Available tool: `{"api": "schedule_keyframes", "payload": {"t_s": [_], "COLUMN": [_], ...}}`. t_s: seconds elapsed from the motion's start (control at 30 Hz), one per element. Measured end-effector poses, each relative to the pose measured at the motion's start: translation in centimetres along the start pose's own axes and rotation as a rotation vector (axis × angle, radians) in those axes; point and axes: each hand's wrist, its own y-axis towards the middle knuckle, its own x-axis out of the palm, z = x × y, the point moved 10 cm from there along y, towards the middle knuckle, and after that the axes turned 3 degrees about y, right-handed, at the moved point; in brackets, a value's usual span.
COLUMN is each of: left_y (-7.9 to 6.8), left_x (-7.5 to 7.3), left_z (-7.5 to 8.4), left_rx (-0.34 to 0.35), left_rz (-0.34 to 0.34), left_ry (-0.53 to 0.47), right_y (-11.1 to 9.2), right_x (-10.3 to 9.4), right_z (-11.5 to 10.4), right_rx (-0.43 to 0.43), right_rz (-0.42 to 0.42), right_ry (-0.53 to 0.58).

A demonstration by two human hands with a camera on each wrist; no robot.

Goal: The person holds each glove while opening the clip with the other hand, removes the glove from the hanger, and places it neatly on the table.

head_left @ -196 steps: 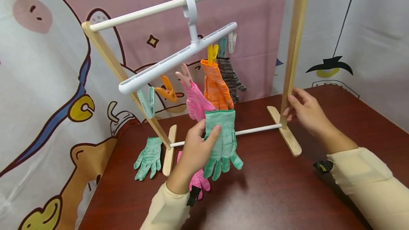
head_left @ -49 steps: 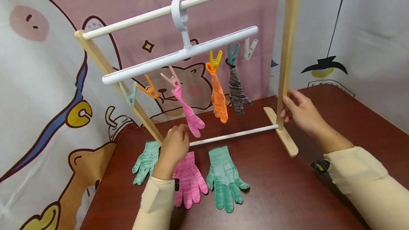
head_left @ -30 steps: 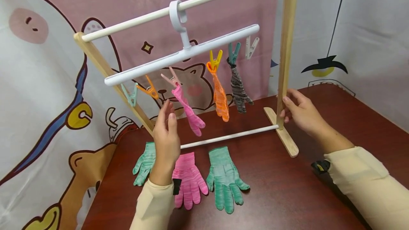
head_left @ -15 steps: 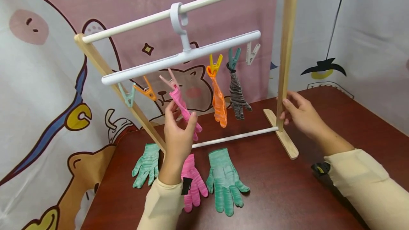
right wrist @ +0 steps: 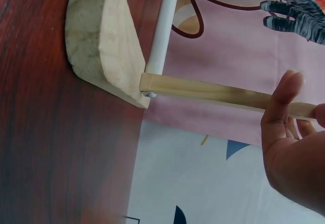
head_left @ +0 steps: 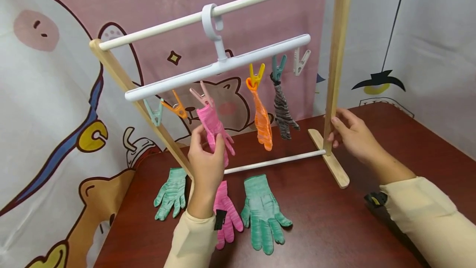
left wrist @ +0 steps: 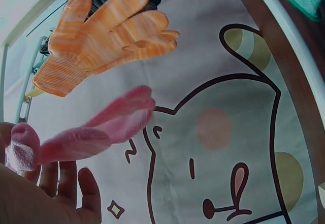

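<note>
A pink knit glove (head_left: 210,121) hangs by its cuff from a light pink clothespin (head_left: 204,96) on the white hanger (head_left: 223,64). My left hand (head_left: 208,160) holds this glove between thumb and fingers; in the left wrist view the pink glove (left wrist: 96,135) slants away above my fingers (left wrist: 66,183). With my right hand (head_left: 353,135) I grip the wooden upright (head_left: 336,69) of the rack, low down; the right wrist view has my fingers round the same post (right wrist: 213,89). An orange glove (head_left: 263,119) and a dark striped glove (head_left: 284,113) hang to the right.
On the table (head_left: 327,222) lie a small green glove (head_left: 172,193), a pink glove (head_left: 227,214) partly behind my left wrist, and a larger green glove (head_left: 262,214). Bare clothespins, green (head_left: 155,113), orange (head_left: 177,106) and white (head_left: 300,62), hang from the hanger. A white lower bar (head_left: 275,162) joins the feet.
My left hand earlier laid the larger green glove on the table, then rose to the hanging pink glove and took hold of it. That glove has turned broader side on. My right hand stays on the upright.
</note>
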Motion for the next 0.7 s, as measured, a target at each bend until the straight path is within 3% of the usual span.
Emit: {"api": "schedule_keyframes", "payload": {"t_s": [0.7], "left_y": [-0.4], "left_x": [0.9], "left_z": [0.0], "left_rx": [0.008], "left_rz": [-0.037], "left_ry": [-0.081], "right_y": [0.0], "right_x": [-0.1], "right_z": [0.0], "right_rx": [-0.015], "right_rz": [0.026], "right_ry": [-0.011]}}
